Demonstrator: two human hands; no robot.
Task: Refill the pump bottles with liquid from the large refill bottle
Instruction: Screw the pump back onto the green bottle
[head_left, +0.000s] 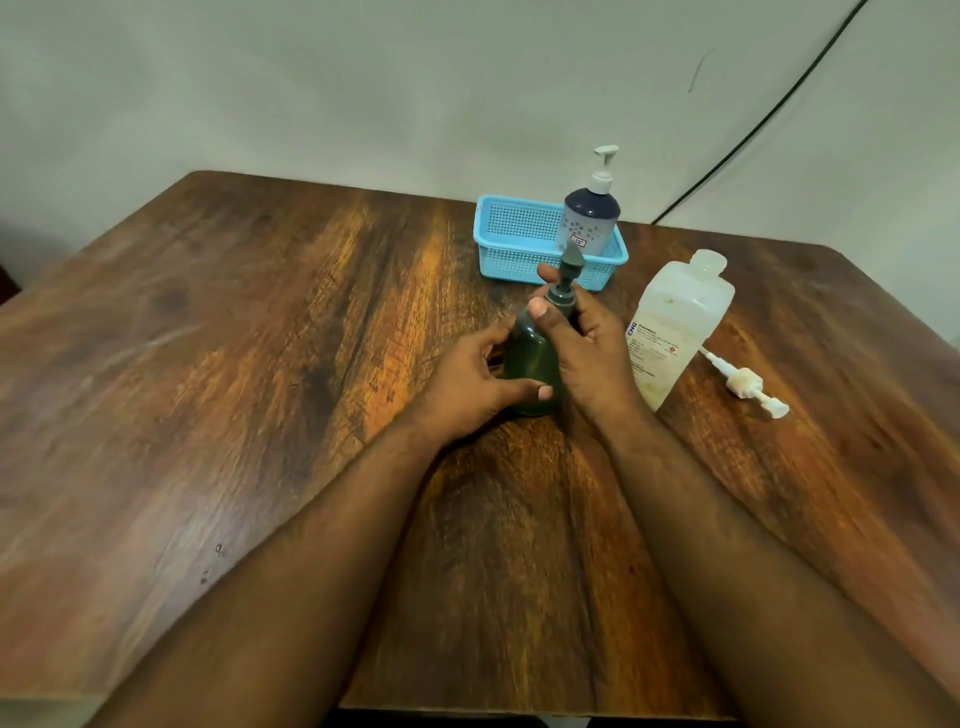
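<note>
A dark green pump bottle (531, 358) stands upright on the wooden table (260, 364), its grey-green pump head on top. My left hand (475, 384) grips the bottle's body low down. My right hand (582, 348) wraps its fingers and thumb round the pump collar at the neck. Right of my hands stands the large translucent refill bottle (675, 322), its mouth uncapped. Its white pump (748, 387) lies loose on the table beside it. A second pump bottle (589, 221), dark on top with a white pump, stands in a blue basket (511, 241).
The blue perforated basket sits at the table's far edge near the wall. A black cable (753, 135) runs down the wall at the back right. The table's left half and near part show bare wood.
</note>
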